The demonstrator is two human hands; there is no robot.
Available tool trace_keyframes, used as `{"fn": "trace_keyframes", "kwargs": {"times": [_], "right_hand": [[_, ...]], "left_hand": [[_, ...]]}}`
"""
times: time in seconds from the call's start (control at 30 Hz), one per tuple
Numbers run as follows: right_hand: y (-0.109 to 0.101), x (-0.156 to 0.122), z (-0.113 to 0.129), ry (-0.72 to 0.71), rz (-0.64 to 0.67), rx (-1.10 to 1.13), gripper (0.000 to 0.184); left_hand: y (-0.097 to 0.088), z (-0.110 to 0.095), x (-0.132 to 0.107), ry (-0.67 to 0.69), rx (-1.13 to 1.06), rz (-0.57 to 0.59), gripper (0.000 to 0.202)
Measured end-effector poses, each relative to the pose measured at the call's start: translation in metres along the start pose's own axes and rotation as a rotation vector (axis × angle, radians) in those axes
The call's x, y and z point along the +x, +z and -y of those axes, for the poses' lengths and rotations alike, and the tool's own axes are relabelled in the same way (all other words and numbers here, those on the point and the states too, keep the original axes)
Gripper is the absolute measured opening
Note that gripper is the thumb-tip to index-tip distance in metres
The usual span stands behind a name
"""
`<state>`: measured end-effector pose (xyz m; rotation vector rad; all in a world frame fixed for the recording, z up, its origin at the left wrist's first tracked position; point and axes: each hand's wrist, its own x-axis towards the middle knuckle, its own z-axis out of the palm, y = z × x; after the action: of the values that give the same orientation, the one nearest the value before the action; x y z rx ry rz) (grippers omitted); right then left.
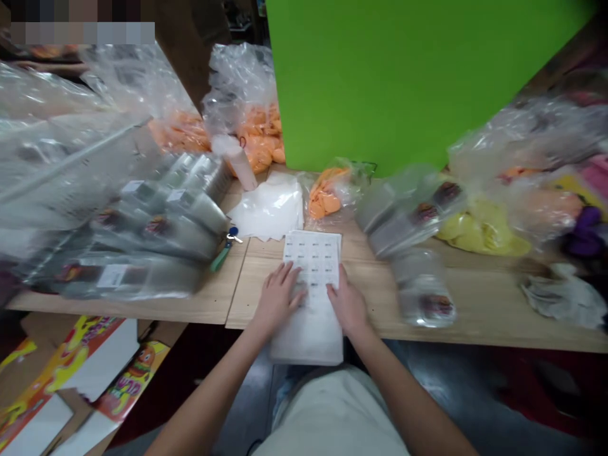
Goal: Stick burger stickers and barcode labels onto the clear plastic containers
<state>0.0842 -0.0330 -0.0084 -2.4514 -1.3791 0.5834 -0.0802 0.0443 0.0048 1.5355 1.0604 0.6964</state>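
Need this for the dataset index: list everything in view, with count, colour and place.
printed label sheets: at least two, white, centre, overhanging table edge
white sheets: stack, count unclear, behind the label sheets
small bag of orange pieces: one, clear, back centre
large orange-filled bags: at least two, clear, back left
left clear packs: several, piled
right clear packs: at least two
bottle-like object: one, pale, back left
strap with key: one, green, left
yellow bundle: one, right
purple item: one, far right
panel: one, green, back
printed carton: multicoloured, lower left, count unclear
table: wood-toned
left hand: one, on label sheets
right hand: one, at their right edge
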Motion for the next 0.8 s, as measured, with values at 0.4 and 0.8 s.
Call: {"fn": "trace_keyframes", "kwargs": {"times": [0.4,0.8], "right_hand": [[-0.107,-0.043,-0.137,0.083,-0.468,-0.166,0.094],[-0.146,-0.022,-0.222,-0.552,0.091,-0.202,0.083]], "left_hand": [[0.111,-0.020,0.023,0.052,-0.040,0.090,0.028],[0.182,-0.046,0.009,-0.055,-0.253,0.433,0.047]]}}
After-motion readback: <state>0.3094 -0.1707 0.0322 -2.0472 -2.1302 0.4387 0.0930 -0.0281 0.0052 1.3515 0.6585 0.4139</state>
